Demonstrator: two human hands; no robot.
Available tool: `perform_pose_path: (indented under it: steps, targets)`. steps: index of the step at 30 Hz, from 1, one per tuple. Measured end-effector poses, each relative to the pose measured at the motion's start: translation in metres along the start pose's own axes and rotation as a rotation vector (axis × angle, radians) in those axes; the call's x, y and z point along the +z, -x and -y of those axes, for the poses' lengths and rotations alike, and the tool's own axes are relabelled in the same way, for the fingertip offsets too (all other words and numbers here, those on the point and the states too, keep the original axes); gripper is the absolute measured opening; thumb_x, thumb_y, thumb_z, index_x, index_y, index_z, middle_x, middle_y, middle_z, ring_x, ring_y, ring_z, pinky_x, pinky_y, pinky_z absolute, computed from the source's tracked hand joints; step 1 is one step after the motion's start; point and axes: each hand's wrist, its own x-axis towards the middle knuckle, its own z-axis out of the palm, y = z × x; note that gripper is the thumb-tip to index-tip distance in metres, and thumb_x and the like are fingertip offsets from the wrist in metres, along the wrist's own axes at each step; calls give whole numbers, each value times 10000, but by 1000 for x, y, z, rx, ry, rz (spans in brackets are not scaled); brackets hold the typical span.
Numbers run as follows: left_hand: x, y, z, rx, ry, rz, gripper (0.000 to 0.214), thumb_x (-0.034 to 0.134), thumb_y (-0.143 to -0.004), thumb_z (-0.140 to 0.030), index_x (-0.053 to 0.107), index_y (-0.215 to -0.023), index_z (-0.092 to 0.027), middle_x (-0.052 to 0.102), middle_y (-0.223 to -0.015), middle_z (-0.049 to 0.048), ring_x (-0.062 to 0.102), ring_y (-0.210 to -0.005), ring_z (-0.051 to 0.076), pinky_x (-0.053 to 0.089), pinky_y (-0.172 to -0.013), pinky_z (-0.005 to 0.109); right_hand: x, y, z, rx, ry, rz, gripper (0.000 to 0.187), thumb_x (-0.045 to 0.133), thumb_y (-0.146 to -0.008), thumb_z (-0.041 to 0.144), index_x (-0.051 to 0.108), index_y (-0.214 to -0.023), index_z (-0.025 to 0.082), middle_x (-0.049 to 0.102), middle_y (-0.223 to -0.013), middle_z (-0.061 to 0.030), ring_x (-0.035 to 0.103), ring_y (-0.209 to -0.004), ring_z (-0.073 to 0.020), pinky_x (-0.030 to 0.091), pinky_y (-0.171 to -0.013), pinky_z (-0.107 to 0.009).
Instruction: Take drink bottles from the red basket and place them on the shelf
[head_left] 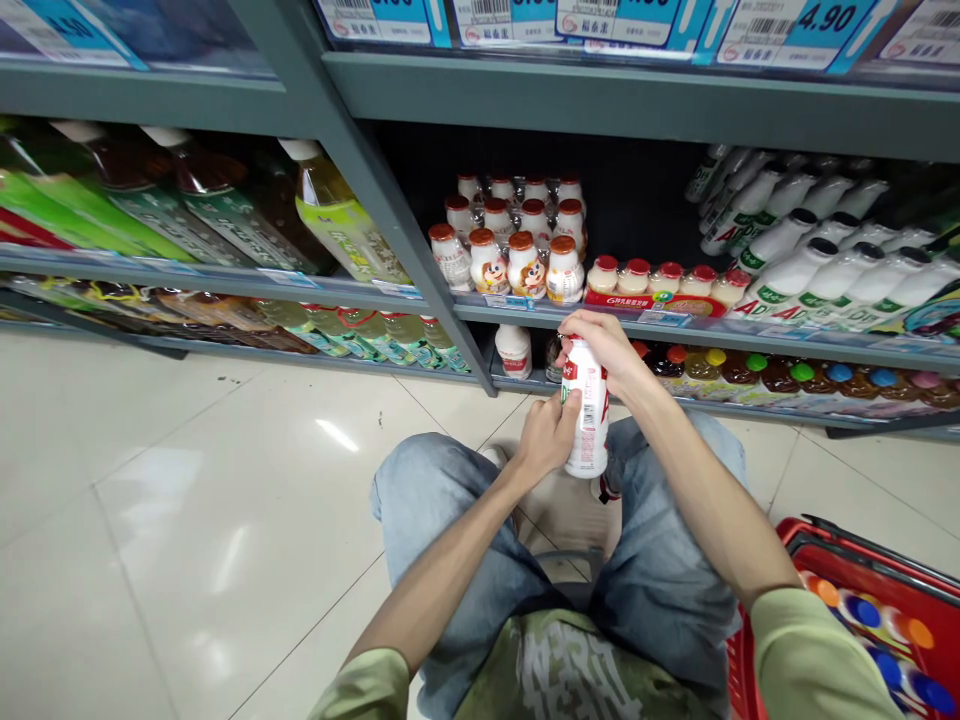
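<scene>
**Q:** Where is the white bottle, and how is it held?

**A:** The white bottle is upright in mid-air, above the person's knees and just below the front edge of the shelf. It touches neither. The left hand is closed round the bottle's body from the side, thumb on the label. The right hand is cupped over the top and hides the cap.

**Q:** Why both hands?

**A:** The grip suggests that the left hand carries the weight while the right steadies the top. It cannot be told whether the cap is being turned.

**Q:** How is the surrounding stock arranged?

**A:** The small cartoon-label bottles stand upright in rows at the shelf front, labels outward, probably so that they can be read. The long white bottles lie tilted, caps towards the aisle. The red basket sits beside the person's right arm, close enough to reach. It holds bottles with coloured caps.
</scene>
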Motion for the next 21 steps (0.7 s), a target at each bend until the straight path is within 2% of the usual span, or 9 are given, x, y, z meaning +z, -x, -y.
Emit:
perform_pose_path:
  steps: [6,11,16,19,21]
  targets:
    - [1,0,-1,-16,1,12,479,330,-1043,-508,540,-713,-230,551,-560,17,456,-507,174,272,-583,319,0,1,-1,3,-3,3,241,793,-648,327,588,-668,202,553,-521,47,595,-444,-147,422,-343,-210]
    - [1,-1,-3,-29,-22,26,470,322,-1030,-509,504,-700,-229,542,-562,18,463,-523,171,276,-579,317,0,0,-2,2,11,5,235,790,-659,326,594,-684,199,569,-528,44,625,-467,-153,421,-355,-200]
    - [0,-2,0,0,33,33,498,304,-1032,-528,472,-671,-227,542,-569,15,460,-544,162,292,-586,316,1,1,0,10,22,-8,280,818,-649,358,591,-689,199,571,-535,41,626,-471,-156,436,-361,-212]
    - [3,-3,5,-38,173,38,560,333,-1024,-580,487,-627,-215,559,-567,24,484,-569,163,325,-598,314,2,1,2,30,26,-28,294,824,-631,350,578,-692,202,575,-541,39,618,-463,-156,437,-366,-220]
    - [8,-5,7,-192,470,81,590,392,-1000,-633,561,-644,-194,600,-582,33,534,-594,171,380,-610,306,2,0,3,44,12,-15,267,803,-638,333,589,-731,203,598,-566,36,608,-461,-148,453,-386,-226]
